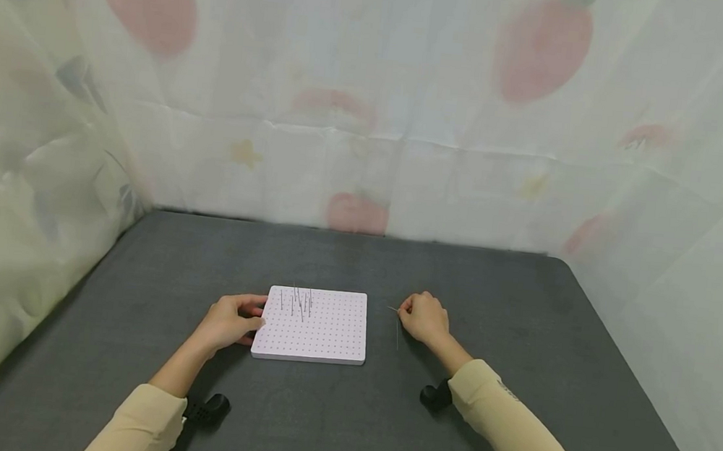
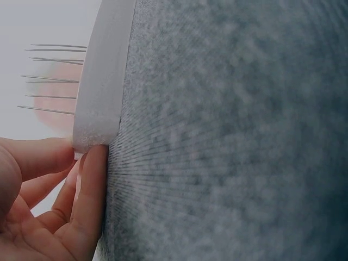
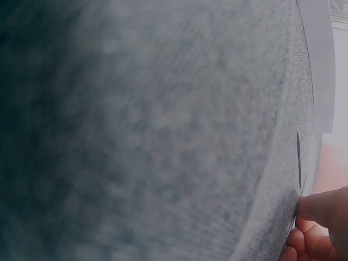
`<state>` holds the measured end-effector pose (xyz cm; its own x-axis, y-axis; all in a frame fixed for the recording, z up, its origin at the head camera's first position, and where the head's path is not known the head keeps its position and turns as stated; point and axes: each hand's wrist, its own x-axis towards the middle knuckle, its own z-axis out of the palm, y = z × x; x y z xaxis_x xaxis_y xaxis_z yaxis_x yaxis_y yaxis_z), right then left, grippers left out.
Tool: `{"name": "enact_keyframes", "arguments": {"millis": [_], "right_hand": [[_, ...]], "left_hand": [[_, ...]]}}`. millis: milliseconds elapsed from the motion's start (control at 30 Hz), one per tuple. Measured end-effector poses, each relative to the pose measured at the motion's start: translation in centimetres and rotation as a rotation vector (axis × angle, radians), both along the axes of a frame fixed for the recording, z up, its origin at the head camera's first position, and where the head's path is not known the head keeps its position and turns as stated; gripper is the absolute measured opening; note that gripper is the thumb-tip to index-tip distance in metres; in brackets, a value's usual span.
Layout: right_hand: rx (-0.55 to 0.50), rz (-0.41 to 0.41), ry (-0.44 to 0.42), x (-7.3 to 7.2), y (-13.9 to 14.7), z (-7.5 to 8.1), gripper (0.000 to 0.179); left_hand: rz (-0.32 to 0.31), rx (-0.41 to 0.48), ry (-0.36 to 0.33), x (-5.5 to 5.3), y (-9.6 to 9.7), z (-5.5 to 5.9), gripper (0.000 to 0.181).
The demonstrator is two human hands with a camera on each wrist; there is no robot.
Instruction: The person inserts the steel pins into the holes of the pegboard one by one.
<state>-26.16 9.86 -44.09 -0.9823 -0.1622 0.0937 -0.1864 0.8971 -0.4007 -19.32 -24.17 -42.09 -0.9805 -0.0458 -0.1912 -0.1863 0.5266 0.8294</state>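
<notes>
A white board with rows of small holes (image 1: 311,340) lies flat on the table. Several thin metal pins (image 2: 51,81) stand up from its far left part, some leaning in the head view. My left hand (image 1: 228,323) grips the board's left edge, thumb on top and fingers along the side and underside. To the right of the board, my right hand (image 1: 424,317) is low at the tabletop, thumb and fingertips pinched together at a thin metal pin (image 1: 393,308). A second thin pin (image 1: 398,336) lies just below those fingertips; whether they touch it I cannot tell.
The dark grey table (image 1: 329,426) runs back to a pale curtain (image 1: 430,188) with fruit prints. More curtain hangs at the left and right sides. Black wrist cameras (image 1: 209,409) sit under both sleeves, close to the tabletop.
</notes>
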Motion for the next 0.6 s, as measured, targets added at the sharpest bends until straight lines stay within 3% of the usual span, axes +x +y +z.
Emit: {"name": "enact_keyframes", "arguments": {"millis": [600], "right_hand": [[-0.028, 0.013, -0.003, -0.25, -0.02, 0.08, 0.017]], "left_hand": [[0.003, -0.017, -0.003, 0.01, 0.16, 0.13, 0.05]]}}
